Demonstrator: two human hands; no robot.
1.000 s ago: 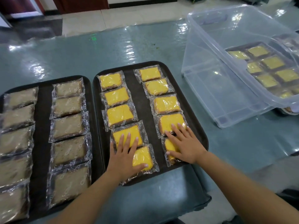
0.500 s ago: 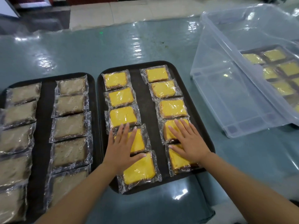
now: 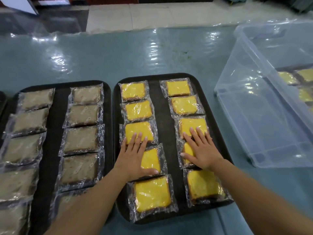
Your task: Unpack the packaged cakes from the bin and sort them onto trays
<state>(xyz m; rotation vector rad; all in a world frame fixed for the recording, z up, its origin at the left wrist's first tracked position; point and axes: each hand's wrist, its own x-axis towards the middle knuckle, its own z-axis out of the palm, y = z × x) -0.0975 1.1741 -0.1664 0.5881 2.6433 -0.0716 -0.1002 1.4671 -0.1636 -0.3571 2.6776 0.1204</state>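
Two black trays lie side by side on the teal table. The right tray (image 3: 170, 138) carries two columns of wrapped yellow cakes (image 3: 177, 88). The left tray (image 3: 56, 126) carries two columns of wrapped brown cakes (image 3: 81, 140). My left hand (image 3: 133, 156) lies flat, fingers spread, on the fourth yellow cake of the left column, its fingertips touching the third. My right hand (image 3: 202, 150) lies flat on the fourth cake of the right column, fingertips on the third. Neither hand grips anything. The clear plastic bin (image 3: 264, 116) stands at the right.
More yellow cakes (image 3: 288, 78) on a dark tray show through the bin's far wall at the right edge. The glossy table (image 3: 105, 56) stretches behind the trays to a tiled floor. The right tray's front edge sits close to the table's near edge.
Both hands have slid away from me up the two columns of yellow cakes, from the nearest packs to the fourth and third ones. The view has shifted left, so the bin sits further right.
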